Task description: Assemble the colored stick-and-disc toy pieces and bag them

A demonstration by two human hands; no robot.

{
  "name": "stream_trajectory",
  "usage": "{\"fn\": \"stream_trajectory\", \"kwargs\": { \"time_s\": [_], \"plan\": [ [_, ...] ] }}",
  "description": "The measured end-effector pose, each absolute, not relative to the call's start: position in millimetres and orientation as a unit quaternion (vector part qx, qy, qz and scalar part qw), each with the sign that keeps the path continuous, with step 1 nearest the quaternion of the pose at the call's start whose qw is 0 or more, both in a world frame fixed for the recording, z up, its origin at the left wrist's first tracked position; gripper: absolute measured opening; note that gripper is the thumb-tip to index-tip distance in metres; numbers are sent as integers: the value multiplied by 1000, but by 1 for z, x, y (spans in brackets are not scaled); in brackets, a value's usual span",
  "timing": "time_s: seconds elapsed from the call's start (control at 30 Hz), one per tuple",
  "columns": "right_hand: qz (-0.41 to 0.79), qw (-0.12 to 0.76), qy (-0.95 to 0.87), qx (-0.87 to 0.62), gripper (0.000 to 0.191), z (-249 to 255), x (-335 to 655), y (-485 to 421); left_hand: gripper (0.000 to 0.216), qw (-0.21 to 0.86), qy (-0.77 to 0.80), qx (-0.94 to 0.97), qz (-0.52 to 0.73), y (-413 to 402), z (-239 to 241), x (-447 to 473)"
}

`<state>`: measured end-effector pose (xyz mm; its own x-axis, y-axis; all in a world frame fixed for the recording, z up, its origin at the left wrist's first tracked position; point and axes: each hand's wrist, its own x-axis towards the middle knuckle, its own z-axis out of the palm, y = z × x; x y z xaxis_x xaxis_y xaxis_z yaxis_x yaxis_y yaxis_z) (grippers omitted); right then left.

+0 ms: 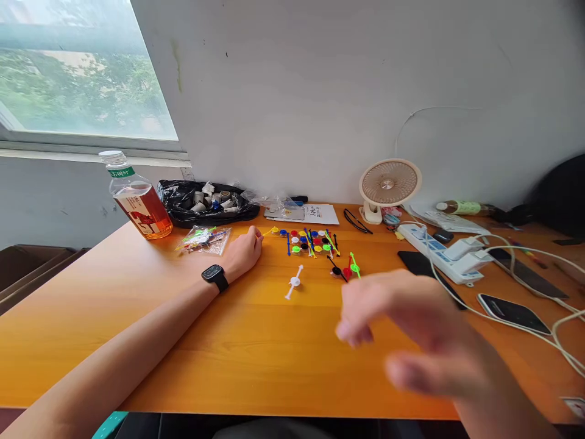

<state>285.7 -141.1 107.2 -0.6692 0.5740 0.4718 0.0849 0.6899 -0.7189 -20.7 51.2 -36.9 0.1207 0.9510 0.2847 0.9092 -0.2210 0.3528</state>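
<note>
My left hand, with a black watch on the wrist, rests on the table with fingers curled. Its fingertips meet one end of a yellow arrow spinner; whether they grip it is hidden. Beside it lie rows of coloured arrow spinners close together. Raised above the table's right half, my right hand is blurred, its thumb apart from the bent fingers and nothing between them. A white spinner lies alone between the hands. Just beyond the right hand are black, red and green spinners.
A clear plastic bag of parts lies left of my left hand, near a drink bottle and a black bag. A small fan stands by the wall. Right are a power strip, cables and a phone.
</note>
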Motion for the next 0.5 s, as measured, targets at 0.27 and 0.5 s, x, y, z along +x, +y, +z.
{"fn": "stream_trajectory", "kwargs": {
  "time_s": [0.27, 0.5],
  "plan": [
    [236, 369, -818, -372, 11, 18, 262, -36, 24, 35, 598, 766, 234, 48, -35, -20],
    [114, 335, -878, -324, 18, 7, 262, -41, 29, -8, 593, 777, 208, 41, -22, -29]
  ]
}}
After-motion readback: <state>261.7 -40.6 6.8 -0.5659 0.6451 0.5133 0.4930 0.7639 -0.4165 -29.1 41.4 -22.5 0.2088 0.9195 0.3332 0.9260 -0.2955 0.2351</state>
